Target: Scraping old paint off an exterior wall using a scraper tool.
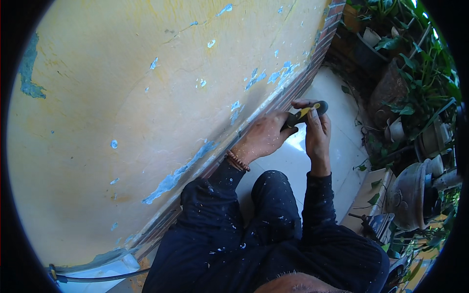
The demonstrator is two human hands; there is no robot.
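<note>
Both my hands meet at a small tool with a black and yellow handle (304, 113), held just off the foot of a yellow wall (122, 97). My left hand (264, 136) grips the lower part of the handle, and a bead bracelet (238, 160) circles that wrist. My right hand (317, 132) closes over the handle's upper end, thumb on top. The tool's working end is hidden behind my left hand. My sleeves and trousers (273, 205) are dark and flecked with white specks.
The yellow wall has patches of flaked paint showing blue-grey, above a brick base strip (312, 58). A pale tiled floor (337, 146) runs along it. Potted plants, clay pots (413, 193) and clutter crowd the right side. A cable and white object (107, 271) lie at lower left.
</note>
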